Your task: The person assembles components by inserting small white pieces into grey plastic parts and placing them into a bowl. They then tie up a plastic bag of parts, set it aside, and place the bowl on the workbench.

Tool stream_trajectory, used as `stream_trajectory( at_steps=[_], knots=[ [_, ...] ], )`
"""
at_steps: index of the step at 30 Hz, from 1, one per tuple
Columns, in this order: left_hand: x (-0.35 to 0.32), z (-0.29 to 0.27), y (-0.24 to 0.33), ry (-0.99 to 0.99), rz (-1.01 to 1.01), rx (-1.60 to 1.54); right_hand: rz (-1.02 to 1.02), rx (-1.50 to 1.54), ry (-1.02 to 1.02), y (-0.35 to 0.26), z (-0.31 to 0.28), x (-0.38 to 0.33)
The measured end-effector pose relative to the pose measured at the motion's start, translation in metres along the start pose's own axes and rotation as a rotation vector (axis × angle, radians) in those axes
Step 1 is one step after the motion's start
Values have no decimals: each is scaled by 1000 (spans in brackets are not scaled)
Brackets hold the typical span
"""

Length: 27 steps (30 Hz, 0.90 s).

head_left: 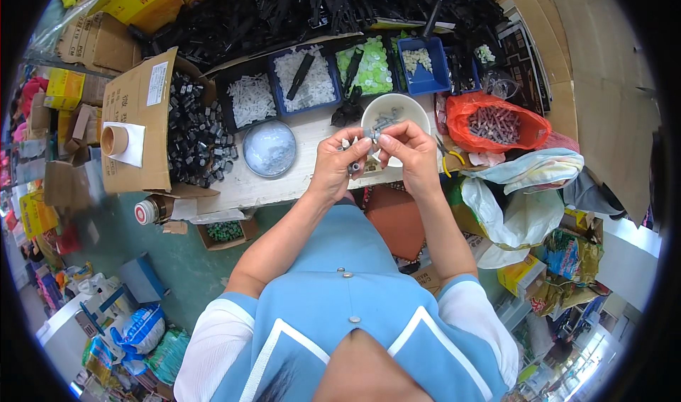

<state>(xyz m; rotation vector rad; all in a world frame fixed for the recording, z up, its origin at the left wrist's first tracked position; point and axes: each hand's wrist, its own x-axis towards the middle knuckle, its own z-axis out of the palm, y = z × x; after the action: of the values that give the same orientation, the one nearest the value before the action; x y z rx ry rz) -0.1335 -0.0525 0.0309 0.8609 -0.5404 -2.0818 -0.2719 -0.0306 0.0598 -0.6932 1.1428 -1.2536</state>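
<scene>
Right, both hands meet over the near side of the white bowl (418,111), close to the front edge of the white tabletop (308,127). The left hand (335,166) pinches a small grey part (376,135) between thumb and finger, and the right hand (414,150) grips that same piece from the other side. Fingertips cover most of it, so its exact shape is anyone's guess!

And look, the left hand is doing double duty: a dark little cylinder (353,168) and a pale bit (345,144) sit among the curled fingers. That's the weak spot, I'd say. Loosen those fingers to turn the grey part and one of the spares could drop, perhaps into the bowl, perhaps past the front edge to the floor. Press too hard on something this small and it might ping out sideways.

Over to the right, yellow-handled pliers (458,157) lie by the front edge, just beyond the right hand; a stray wrist could nudge them off. Behind them, the red bag (464,111) gapes open, full of small greyish parts, and its soft wall might sag and spill if knocked. The bowl's rim is near too: a forearm leaning on it could tip it.
</scene>
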Motion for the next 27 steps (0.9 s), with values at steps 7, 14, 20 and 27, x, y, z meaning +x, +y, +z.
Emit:
stream_trajectory(
  at_steps=[7, 14, 20, 27],
  knots=[
    [-2, 4, -5, 17, 55, 81, -70, -187, 62, 1, -1, -6],
    [1, 8, -5, -2, 184, 286, -204, -198, 25, 9, -10, -10],
    [5, 13, -5, -19, 182, 322, -315, -199, 71, 11, -10, -7],
    [13, 12, -8, 23, 19, 269, -25, -58, -35, 4, -30, 1]
  ],
)
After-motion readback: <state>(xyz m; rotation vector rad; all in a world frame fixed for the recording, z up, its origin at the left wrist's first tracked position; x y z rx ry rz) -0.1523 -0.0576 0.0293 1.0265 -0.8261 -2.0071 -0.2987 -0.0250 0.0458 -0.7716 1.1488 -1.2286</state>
